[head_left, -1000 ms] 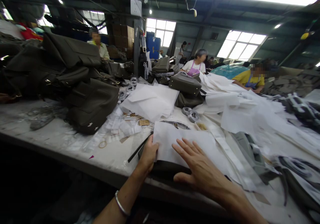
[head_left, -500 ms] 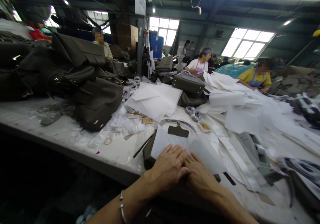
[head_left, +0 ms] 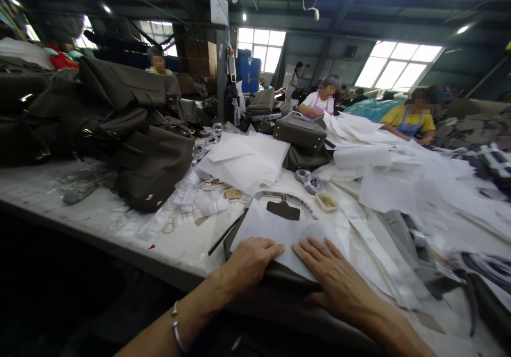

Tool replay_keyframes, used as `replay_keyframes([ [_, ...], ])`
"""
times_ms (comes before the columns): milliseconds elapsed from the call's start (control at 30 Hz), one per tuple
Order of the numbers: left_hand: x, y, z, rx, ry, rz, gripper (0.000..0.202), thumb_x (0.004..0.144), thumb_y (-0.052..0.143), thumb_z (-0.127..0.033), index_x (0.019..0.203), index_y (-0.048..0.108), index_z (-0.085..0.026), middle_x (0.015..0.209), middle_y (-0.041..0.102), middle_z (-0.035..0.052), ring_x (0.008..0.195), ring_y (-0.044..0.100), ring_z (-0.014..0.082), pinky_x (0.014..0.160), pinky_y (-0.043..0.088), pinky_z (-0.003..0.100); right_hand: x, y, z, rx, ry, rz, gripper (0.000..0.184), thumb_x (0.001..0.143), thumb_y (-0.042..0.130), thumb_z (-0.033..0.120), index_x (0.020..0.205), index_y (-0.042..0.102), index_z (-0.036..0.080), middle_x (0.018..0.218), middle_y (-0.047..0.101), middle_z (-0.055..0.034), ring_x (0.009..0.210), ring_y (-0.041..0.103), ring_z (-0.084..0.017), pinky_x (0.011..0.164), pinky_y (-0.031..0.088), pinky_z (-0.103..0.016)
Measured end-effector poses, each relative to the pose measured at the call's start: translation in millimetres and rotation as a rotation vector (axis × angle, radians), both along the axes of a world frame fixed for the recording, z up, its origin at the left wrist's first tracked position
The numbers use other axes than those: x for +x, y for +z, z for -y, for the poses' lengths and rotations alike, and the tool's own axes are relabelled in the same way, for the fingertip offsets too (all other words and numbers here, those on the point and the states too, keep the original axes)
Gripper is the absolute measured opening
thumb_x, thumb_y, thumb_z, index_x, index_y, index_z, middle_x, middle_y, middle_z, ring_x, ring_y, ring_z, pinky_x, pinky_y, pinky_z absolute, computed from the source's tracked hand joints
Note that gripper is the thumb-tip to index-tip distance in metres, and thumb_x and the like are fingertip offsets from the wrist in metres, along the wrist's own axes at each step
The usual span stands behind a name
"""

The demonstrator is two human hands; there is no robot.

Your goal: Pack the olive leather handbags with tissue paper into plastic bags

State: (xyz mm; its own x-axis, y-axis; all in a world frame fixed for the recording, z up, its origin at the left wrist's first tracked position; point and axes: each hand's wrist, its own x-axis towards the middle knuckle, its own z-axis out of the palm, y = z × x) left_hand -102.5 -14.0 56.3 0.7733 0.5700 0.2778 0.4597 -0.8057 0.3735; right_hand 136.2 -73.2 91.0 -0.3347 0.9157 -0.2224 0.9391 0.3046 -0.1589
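Observation:
A white paper sheet (head_left: 275, 234) lies over a dark olive bag (head_left: 275, 273) at the near edge of the worktable (head_left: 99, 216). My left hand (head_left: 249, 264) rests flat on the sheet's near left part, fingers stretched out, a bangle on the wrist. My right hand (head_left: 333, 278) lies flat beside it on the sheet's right part, fingers spread. The two hands are slightly apart. Just beyond the sheet a dark tag on a strap (head_left: 283, 208) pokes out.
A heap of dark olive bags (head_left: 131, 128) fills the left of the table. Stacked white paper (head_left: 243, 163) and more bags (head_left: 300, 133) lie in the middle, loose white sheets (head_left: 399, 181) to the right. Other people (head_left: 407, 120) work at the far side.
My hands, pressed together on the sheet half a second ago, have slid apart. A second ago the left hand gripped the sheet's left edge; the sheet has come nearer, uncovering the tag.

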Motion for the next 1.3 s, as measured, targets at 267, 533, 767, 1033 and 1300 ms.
replay_keyframes([
  [267, 1, -3.1, 11, 0.302, 0.122, -0.108, 0.026, 0.097, 0.049, -0.019, 0.121, 0.060, -0.017, 0.102, 0.068, 0.0100, 0.095, 0.063, 0.0259, 0.088, 0.049, 0.042, -11, -11.6, -9, 0.114, 0.056, 0.001, 0.100, 0.061, 0.082, 0.031, 0.150, 0.038, 0.023, 0.150, 0.046, -0.0165, 0.139, 0.038, -0.041, 0.116, 0.018, -0.065],
  [533, 3, -13.4, 8, 0.117, 0.015, -0.054, 0.029, 0.094, 0.046, -0.009, 0.119, 0.059, -0.012, 0.116, 0.068, 0.0125, 0.108, 0.064, 0.0237, 0.098, 0.049, 0.036, -17, -8.1, -14, 0.002, 0.044, 0.065, 0.095, 0.061, 0.072, 0.022, 0.150, 0.039, 0.020, 0.151, 0.043, -0.0185, 0.139, 0.039, -0.039, 0.115, 0.020, -0.063],
  [767, -7, 12.4, 14, -0.030, -0.045, -0.072, 0.038, 0.093, 0.061, -0.034, 0.129, 0.052, -0.028, 0.112, 0.065, 0.0039, 0.100, 0.061, 0.0223, 0.090, 0.049, 0.034, -17, 11.7, -15, -0.155, 0.034, -0.006, 0.101, 0.063, 0.079, 0.038, 0.152, 0.034, 0.018, 0.157, 0.032, -0.0157, 0.146, 0.027, -0.038, 0.119, 0.013, -0.060],
  [1033, 7, 0.5, 19, 0.150, -0.041, -0.195, 0.022, 0.095, 0.056, -0.027, 0.116, 0.057, -0.022, 0.111, 0.062, 0.0060, 0.098, 0.058, 0.0233, 0.086, 0.046, 0.038, -31, 52.4, -23, -0.213, 0.143, -0.195, 0.070, 0.090, 0.054, 0.057, 0.147, 0.044, 0.018, 0.152, 0.043, -0.0127, 0.143, 0.037, -0.029, 0.120, 0.021, -0.051],
  [1300, 6, -30.9, 22, 0.136, -0.019, -0.018, 0.040, 0.098, 0.050, -0.025, 0.139, 0.045, -0.025, 0.134, 0.055, 0.0056, 0.127, 0.047, 0.0222, 0.117, 0.026, 0.043, -10, -34.5, -23, 0.056, 0.267, -0.259, 0.063, 0.098, 0.045, 0.051, 0.151, 0.037, 0.019, 0.156, 0.035, -0.0102, 0.145, 0.032, -0.025, 0.121, 0.022, -0.049],
])
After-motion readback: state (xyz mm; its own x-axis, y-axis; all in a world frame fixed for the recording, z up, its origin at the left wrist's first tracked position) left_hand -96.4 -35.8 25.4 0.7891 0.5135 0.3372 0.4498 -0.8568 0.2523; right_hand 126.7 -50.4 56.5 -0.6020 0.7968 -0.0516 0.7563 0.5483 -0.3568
